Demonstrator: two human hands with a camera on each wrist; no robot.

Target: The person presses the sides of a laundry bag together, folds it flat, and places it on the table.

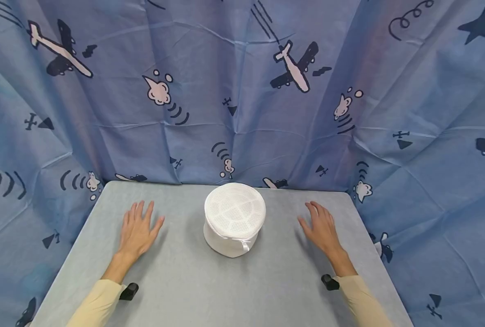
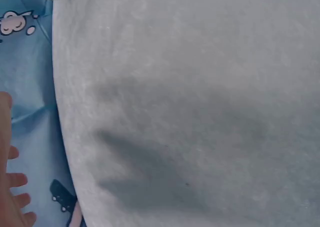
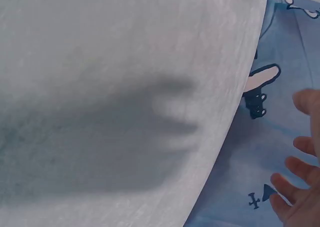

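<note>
A round white zippered mesh laundry bag point(image 1: 235, 211) stands upright on the table, its mesh top facing up and a zipper pull hanging at the front. My left hand point(image 1: 137, 231) is to the left of it, fingers spread and holding nothing. To its right, my right hand point(image 1: 322, 229) has relaxed, slightly bent fingers and nothing in it. Both hands are apart from the bag. In the left wrist view, fingertips point(image 2: 17, 179) show at the left edge; the right wrist view has the right hand point(image 3: 300, 187) at its right edge. The bag is outside both wrist views.
A light grey cloth covers the table point(image 1: 172, 290). Blue curtain point(image 1: 201, 91) printed with airplanes surrounds the table's back and sides, close to its edges. Each wrist carries a small black device, one at the left point(image 1: 129, 291) and one at the right point(image 1: 330, 282).
</note>
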